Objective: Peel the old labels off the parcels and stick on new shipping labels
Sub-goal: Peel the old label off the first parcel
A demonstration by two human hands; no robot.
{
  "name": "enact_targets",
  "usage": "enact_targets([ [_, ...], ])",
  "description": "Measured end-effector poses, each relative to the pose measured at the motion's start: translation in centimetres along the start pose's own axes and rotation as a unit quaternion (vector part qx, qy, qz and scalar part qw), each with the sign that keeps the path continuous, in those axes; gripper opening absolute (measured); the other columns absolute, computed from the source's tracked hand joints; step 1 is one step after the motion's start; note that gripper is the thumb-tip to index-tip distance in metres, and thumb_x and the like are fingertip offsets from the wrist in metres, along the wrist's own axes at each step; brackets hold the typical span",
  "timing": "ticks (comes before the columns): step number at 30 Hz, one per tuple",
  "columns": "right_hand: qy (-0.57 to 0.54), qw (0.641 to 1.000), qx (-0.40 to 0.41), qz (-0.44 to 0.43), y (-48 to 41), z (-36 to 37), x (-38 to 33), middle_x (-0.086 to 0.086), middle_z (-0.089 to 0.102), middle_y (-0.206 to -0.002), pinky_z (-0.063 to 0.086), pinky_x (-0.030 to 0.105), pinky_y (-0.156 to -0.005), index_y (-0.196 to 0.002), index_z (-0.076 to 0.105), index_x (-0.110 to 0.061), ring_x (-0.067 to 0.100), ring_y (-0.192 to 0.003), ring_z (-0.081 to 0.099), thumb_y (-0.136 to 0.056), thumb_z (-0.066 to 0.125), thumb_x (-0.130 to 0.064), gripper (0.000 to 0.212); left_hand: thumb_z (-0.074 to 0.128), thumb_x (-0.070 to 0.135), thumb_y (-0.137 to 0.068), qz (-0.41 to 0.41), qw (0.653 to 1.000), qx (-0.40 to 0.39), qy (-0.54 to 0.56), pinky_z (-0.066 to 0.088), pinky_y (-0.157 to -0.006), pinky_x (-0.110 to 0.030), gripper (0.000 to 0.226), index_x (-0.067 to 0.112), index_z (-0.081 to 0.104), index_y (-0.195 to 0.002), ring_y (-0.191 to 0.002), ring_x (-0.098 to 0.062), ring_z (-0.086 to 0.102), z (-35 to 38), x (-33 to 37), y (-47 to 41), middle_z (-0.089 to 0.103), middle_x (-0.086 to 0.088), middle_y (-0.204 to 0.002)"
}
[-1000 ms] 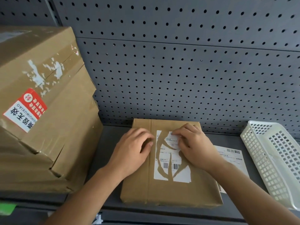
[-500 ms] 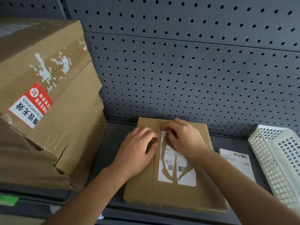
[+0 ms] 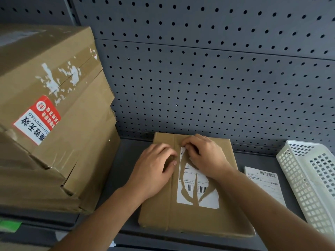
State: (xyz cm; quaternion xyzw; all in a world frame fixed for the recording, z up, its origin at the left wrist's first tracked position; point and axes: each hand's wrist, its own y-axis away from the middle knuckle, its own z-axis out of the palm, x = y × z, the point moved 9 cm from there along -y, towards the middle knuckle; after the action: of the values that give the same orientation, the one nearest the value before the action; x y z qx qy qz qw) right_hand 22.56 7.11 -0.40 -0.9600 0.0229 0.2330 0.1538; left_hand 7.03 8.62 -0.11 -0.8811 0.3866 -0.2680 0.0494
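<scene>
A flat brown parcel lies on the grey shelf in front of me. Its white old label is torn into strips, with bare cardboard showing between them. My right hand sits at the label's top edge, its fingers curled and pinching the paper there. My left hand rests on the parcel's left part with curled fingers, holding it down. A fresh shipping label with a barcode lies flat on the shelf to the right of the parcel.
Large cardboard boxes are stacked at the left, the top one carrying a red and white sticker and label scraps. A white plastic basket stands at the right. A grey pegboard wall closes the back.
My right hand has slid from the middle of the label up to its top edge. The left hand stays on the parcel. The view has shifted slightly.
</scene>
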Motion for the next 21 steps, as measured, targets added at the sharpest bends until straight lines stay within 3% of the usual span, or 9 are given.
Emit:
enact_targets([
  [14,-0.015,1.0,-0.005,0.008,0.08,-0.21,-0.11,-0.018,0.062,-0.094,0.045,0.028,-0.074,-0.092,0.066,-0.03,0.008,-0.089,0.055,-0.09,0.054,-0.019,0.016,0.053,0.035,-0.099,-0.001,1.0,-0.005,0.005,0.032,-0.096,-0.022,0.02,0.027,0.062,-0.115,-0.115,-0.002,0.041,0.25,-0.21,-0.04,0.051,0.018,-0.12],
  [18,-0.022,1.0,-0.009,0.004,0.07,-0.25,-0.17,-0.016,0.061,-0.098,0.049,0.029,-0.074,-0.104,0.067,-0.033,0.009,-0.089,0.058,-0.092,0.058,-0.025,0.017,0.053,0.035,-0.099,0.0,1.0,-0.003,0.005,0.031,-0.095,-0.021,0.02,0.027,0.061,-0.115,-0.115,-0.002,0.041,0.24,-0.21,0.01,0.051,0.018,-0.12],
  [21,0.008,1.0,-0.002,-0.018,-0.04,-0.36,-0.73,-0.017,0.057,-0.09,0.05,0.029,-0.067,-0.1,0.069,-0.03,0.008,-0.078,0.055,-0.09,0.063,-0.028,0.012,0.054,0.035,-0.098,0.001,1.0,-0.001,0.009,0.031,-0.096,-0.021,0.02,0.027,0.061,-0.115,-0.115,-0.002,0.041,0.22,-0.2,0.05,0.052,0.018,-0.119],
])
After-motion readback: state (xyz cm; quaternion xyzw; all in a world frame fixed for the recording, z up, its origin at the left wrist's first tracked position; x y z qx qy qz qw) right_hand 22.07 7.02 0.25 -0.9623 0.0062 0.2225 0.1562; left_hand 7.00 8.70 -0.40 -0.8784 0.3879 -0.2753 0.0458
